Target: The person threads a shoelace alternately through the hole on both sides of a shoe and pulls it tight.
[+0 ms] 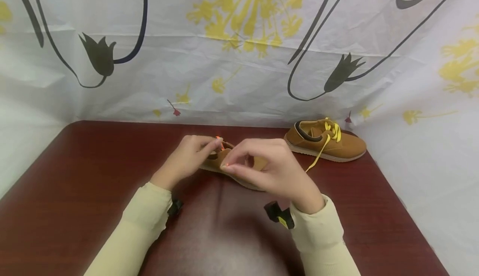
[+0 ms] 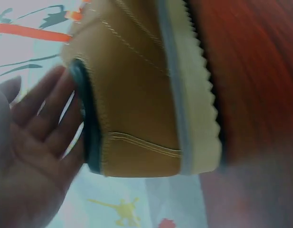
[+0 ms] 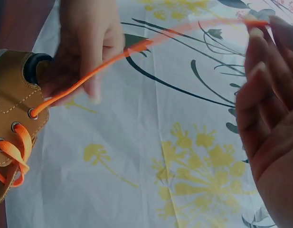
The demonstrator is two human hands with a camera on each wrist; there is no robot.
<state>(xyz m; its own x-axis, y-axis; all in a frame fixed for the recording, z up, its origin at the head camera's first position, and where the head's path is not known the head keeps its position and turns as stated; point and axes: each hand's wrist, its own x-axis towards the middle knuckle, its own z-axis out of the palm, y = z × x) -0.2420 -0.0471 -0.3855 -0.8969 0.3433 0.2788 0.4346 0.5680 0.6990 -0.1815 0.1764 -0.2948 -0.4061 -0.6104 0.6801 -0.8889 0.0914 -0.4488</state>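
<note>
A tan shoe (image 1: 216,164) with a dark padded collar and an orange shoelace (image 3: 80,84) is between the two hands over the table. The right hand (image 1: 275,166) pinches the lace's end between thumb and fingertip. From the top eyelet, that lace stretches across in an arc to the pinch, as the right wrist view shows. The left hand (image 2: 42,142) is at the shoe's opening, its fingers fairly straight against the collar and its thumb apart. Further orange lacing crosses through the lower eyelets. The hands cover part of the shoe in the head view.
A second tan shoe (image 1: 351,147) with yellow laces stands at the table's back right, one lace end trailing down. The dark red table (image 1: 93,193) meets a flower-printed white cloth (image 1: 239,89) behind and at the sides.
</note>
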